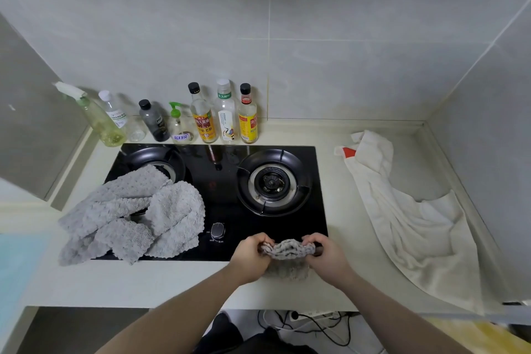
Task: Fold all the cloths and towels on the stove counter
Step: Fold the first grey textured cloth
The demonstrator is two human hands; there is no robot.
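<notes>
cream stone makes up the table (339, 181) in front of you, running wall to wall with a black glass stove (224, 181) sunk into its middle. the stove carries two ringed burners; the right burner (274, 182) is bare, the left one is half covered. the white towel (413, 215) is the biggest cloth here: it lies unfolded and rumpled along the right side of the table, well apart from the stove, with a red patch (349, 151) showing near its far end. next in size is the heap of grey cloths (132, 213), loose and crumpled, draped over the left burner and spilling off the stove's left and near edges onto the table. along the back wall, just behind the stove, stands a row of bottles (201, 118), with a pale green spray bottle (97, 121) at its left end. your small grey cloth (287, 250) sits at the near edge of the stove, bunched up between your two hands and hanging down a little over the table edge. your left hand (251, 257) has its grip clamped on the cloth's left end, fingers curled around it; your right hand (327, 256) pinches the right end the same way. a round control knob (217, 230) sits on the stove just beyond your left hand.
</notes>
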